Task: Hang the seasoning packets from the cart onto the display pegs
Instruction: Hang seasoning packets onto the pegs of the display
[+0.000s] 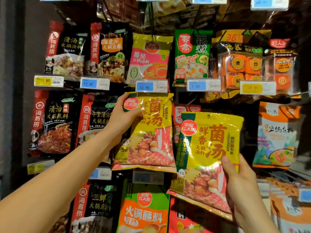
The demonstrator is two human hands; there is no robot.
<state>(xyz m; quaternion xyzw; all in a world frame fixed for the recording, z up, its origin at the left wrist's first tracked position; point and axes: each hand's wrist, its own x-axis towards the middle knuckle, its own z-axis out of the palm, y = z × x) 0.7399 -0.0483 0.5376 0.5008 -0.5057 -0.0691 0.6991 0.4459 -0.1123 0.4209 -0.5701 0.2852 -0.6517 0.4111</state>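
Head view. The landmark is the blue price tag [151, 85] marked 10.90, a flat card in a clear plastic holder. Directly below it is the first yellow packet [151, 132], a glossy, crinkled foil pouch, rectangular and slightly puffed. Its top edge sits just under the tag, and whether it is on a peg is hidden. The left grip [122, 115], below and left of the tag, pinches this pouch's upper left corner, with the thumb across the round red logo. Below and right of the tag, the right grip [239, 187] holds the second yellow packet [210, 148], with the thumb on its shiny front and the fingers behind. This pouch is tilted and covers most of a red packet [178, 113]. Above the tag hangs a pink tomato packet [149, 59]. Left of the tag hang matte black packets [107, 51]. Far below the tag hangs a green-and-orange packet [144, 207].
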